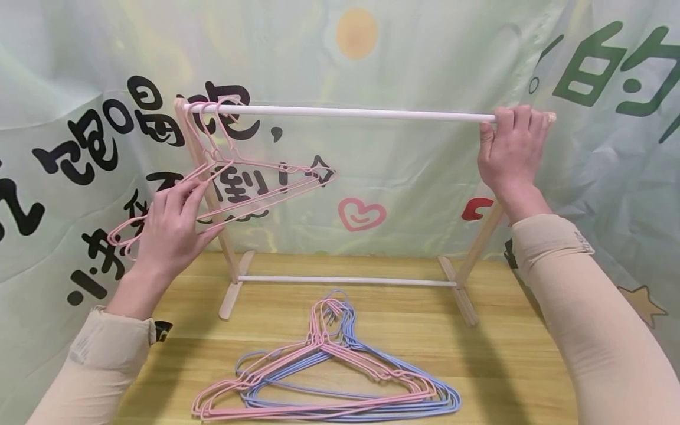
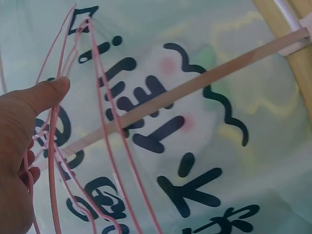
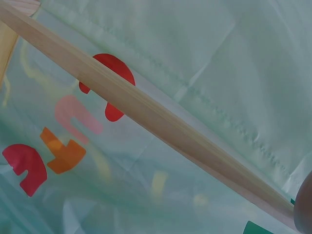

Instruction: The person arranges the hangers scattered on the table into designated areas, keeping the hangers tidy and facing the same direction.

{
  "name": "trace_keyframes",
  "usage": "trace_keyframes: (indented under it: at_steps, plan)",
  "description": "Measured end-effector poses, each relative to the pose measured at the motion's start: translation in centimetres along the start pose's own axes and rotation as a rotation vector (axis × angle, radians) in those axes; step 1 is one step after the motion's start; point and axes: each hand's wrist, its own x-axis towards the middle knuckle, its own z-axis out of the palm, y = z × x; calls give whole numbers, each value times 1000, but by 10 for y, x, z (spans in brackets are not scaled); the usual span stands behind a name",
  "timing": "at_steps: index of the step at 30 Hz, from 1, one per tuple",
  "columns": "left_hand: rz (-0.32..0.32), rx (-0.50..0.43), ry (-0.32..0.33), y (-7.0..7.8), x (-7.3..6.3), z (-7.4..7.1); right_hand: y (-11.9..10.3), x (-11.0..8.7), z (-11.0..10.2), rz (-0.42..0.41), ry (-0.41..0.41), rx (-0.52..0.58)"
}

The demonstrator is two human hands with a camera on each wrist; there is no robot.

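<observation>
My left hand (image 1: 172,227) pinches the wire of a pink hanger below the hook, at the rack's left end. A few pink hangers (image 1: 265,163) hang close together there by their hooks on the white rail (image 1: 345,112). In the left wrist view, the thumb (image 2: 51,92) lies against the pink wire; some fingers are hidden behind it. My right hand (image 1: 514,147) grips the right end of the rail, fingers over the top. The right wrist view shows mostly the wooden upright (image 3: 146,117), with a bit of hand at the right edge.
On the wooden table (image 1: 510,354), in front of the rack, lie stacked pink hangers (image 1: 319,408) and blue hangers (image 1: 347,324), overlapping. The rack's wooden feet (image 1: 229,300) stand behind them, joined by a lower white bar (image 1: 345,280). A printed cloth (image 1: 425,59) hangs behind.
</observation>
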Motion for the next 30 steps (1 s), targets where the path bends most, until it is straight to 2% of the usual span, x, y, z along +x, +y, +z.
trace_keyframes:
  at_steps: [5,10,21,30]
  plan:
    - [9,34,12,-5,-6,4,-2,0,-1,2,-5,1]
    - [27,108,13,-11,-12,11,-2,0,-1,-17,5,-1]
    - [-62,153,21,-17,-26,28,-1,0,0,-23,13,3]
    - [-103,246,134,-18,-30,41,0,0,1,-22,13,-6]
